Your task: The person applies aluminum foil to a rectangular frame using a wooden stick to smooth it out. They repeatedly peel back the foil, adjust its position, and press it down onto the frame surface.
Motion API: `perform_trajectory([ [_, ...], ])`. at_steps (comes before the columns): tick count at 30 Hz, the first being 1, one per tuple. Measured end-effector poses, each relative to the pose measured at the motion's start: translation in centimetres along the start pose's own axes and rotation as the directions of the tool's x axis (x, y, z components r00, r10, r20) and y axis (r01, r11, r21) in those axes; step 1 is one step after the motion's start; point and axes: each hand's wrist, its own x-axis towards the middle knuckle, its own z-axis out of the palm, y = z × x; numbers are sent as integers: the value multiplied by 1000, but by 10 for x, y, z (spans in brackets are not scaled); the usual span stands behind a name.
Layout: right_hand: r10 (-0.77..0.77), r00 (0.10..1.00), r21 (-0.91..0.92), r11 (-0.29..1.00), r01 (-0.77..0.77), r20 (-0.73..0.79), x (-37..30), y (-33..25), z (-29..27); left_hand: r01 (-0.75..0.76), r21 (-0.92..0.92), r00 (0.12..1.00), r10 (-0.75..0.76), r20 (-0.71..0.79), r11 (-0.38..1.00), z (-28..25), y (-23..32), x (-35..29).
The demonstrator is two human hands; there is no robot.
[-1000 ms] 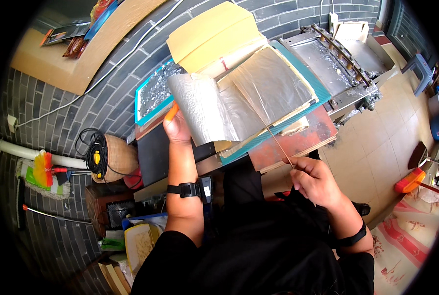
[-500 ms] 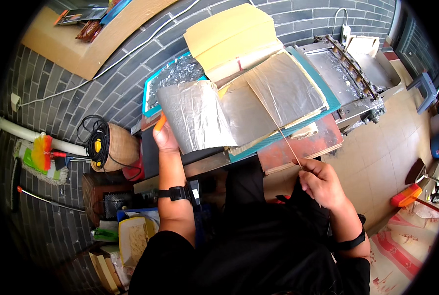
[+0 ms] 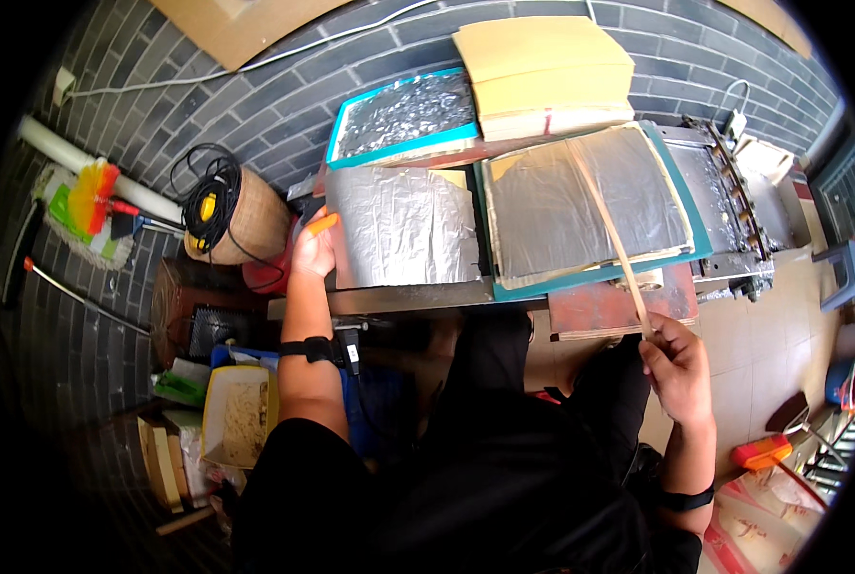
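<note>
My left hand (image 3: 314, 249) is at the left edge of a crinkled silver foil sheet (image 3: 408, 230) lying on the table. An orange cover (image 3: 322, 225) sits on one of its digits, which is stretched out apart from the others; some fingers are hidden. In my right hand (image 3: 678, 368) is the near end of a long, thin, flat wooden strip (image 3: 607, 215), pinched between thumb and fingers. The strip reaches diagonally across a stack of grey foil sheets (image 3: 552, 220) with yellowish paper edges. That stack rests on a teal board (image 3: 700, 244).
Behind lie a blue-rimmed tray (image 3: 336, 143) of silvery scraps and a tall stack of yellow paper (image 3: 547, 62). A metal frame (image 3: 724, 191) stands at the right. A reddish board (image 3: 599, 311) juts out in front. Coiled black cable (image 3: 207, 196) hangs by a basket (image 3: 255, 215) at left.
The foil sheet that was raised and curved over the stack now lies flat at the left. The strip has moved right with my right hand. The view has shifted.
</note>
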Motion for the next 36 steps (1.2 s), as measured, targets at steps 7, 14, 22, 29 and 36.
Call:
perform_trajectory([
  [7, -63, 992, -218, 972, 86, 111, 12, -22, 6, 196, 226, 977, -170, -131, 954, -12, 12, -7],
  [14, -68, 943, -484, 844, 229, 327, 29, -45, 41, 233, 388, 956, -136, -261, 892, -31, 11, 1],
  [22, -91, 877, -543, 754, 371, 473, 41, -64, 76, 241, 414, 956, -141, -258, 878, -44, 14, 6],
  [29, -33, 864, -577, 731, 364, 503, 49, -70, 83, 267, 416, 950, -163, -268, 870, -43, 15, 10],
  [36, -67, 866, -557, 741, 375, 495, 51, -62, 82, 256, 505, 885, 10, -465, 824, -31, 21, -1],
])
